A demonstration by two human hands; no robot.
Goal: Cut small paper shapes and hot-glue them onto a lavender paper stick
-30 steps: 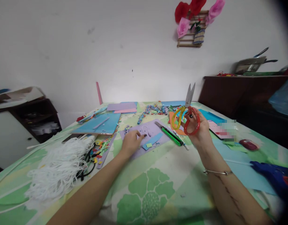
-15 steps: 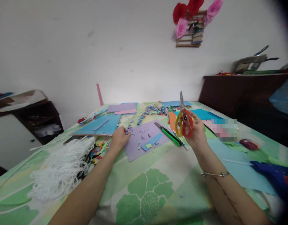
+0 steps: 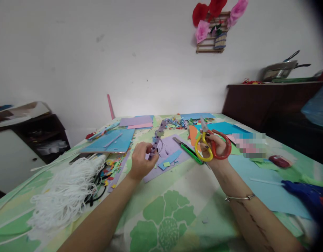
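Observation:
Between the fingers and thumb of my left hand (image 3: 141,161) is a purple paper strip with dark spots (image 3: 158,139), tilted up above the table. My right hand (image 3: 216,148) grips a pair of scissors (image 3: 203,125) with one yellow and one red handle, blades pointing up and away. Under the strip lies a sheet of purple paper (image 3: 148,177) with a blue paper scrap (image 3: 174,156) and a small green piece (image 3: 167,164) on it. A green utility knife (image 3: 190,152), its blade out, rests across the sheet's right edge.
A bundle of white cord (image 3: 67,190) lies at left beside colourful scraps (image 3: 111,171). Blue sheets (image 3: 106,141) are behind it. At right are a light blue sheet (image 3: 266,190), a blue glue gun (image 3: 303,196) and a dark red object (image 3: 280,161).
My left hand has lifted the spotted paper strip off the left side of the purple sheet and moved right. In my right hand the scissors have turned and their handles have spread apart.

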